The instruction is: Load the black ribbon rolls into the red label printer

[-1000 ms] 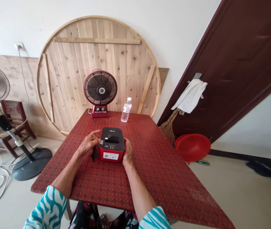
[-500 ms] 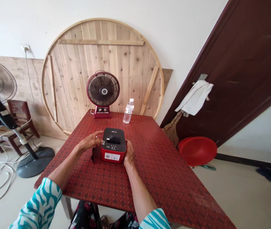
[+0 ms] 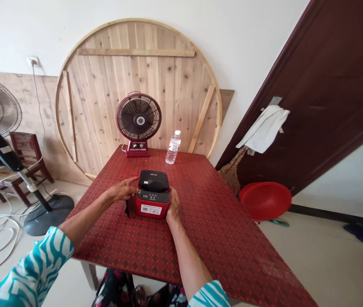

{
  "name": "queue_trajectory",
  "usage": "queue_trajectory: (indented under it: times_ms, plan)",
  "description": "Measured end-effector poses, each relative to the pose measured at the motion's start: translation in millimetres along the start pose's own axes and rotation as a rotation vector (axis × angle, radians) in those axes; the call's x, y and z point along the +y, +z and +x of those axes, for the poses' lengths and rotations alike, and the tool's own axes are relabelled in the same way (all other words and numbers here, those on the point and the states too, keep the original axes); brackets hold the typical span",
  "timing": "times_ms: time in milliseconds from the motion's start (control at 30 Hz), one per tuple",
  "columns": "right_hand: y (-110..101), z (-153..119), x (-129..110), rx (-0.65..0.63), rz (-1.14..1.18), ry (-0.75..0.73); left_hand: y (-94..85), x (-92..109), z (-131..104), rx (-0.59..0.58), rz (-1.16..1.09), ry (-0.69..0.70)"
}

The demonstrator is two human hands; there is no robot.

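Observation:
A small boxy label printer (image 3: 153, 209), red below with a black lid (image 3: 153, 175), sits on the table near its front. White labels cover the side facing me, and small buttons show on the top. A dark gap runs across the top, with the lid slightly raised behind it. At the printer's left edge, my left hand (image 3: 124, 189) grips near the gap, index finger reaching along the lid's side. My right hand (image 3: 174, 205) is wrapped around the printer's right side; its fingertips are partly hidden. A black strap (image 3: 127, 209) hangs at the printer's left.
On the red patterned table (image 3: 220, 238), a red fan (image 3: 139, 120) and a water bottle (image 3: 173, 147) stand toward the back. A round wooden board (image 3: 105, 94) leans on the wall. A floor fan (image 3: 12, 157) is left; a red basin (image 3: 266, 200) and broom (image 3: 231, 172) are right.
The lid of the label printer has risen a little and the gap across its top looks wider. My left hand stays at the left edge, my right hand on the right side.

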State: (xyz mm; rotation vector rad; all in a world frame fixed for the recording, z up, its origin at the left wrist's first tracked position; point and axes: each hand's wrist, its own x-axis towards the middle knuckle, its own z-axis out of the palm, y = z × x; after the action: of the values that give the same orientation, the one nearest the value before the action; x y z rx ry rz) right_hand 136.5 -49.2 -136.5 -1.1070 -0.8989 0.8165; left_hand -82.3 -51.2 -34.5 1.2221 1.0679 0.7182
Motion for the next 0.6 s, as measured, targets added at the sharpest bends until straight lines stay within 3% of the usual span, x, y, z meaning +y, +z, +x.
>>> queue_trajectory:
  times_ms: [367, 600]
  plan:
    - [-1.2, 0.6, 0.8, -0.004, 0.005, 0.008, 4.4, 1.8, -2.8, 0.020, 0.055, 0.033]
    - [0.1, 0.0, -1.0, -0.014, 0.003, 0.013, -8.2, 8.1, 3.2, -0.009, 0.156, 0.070]
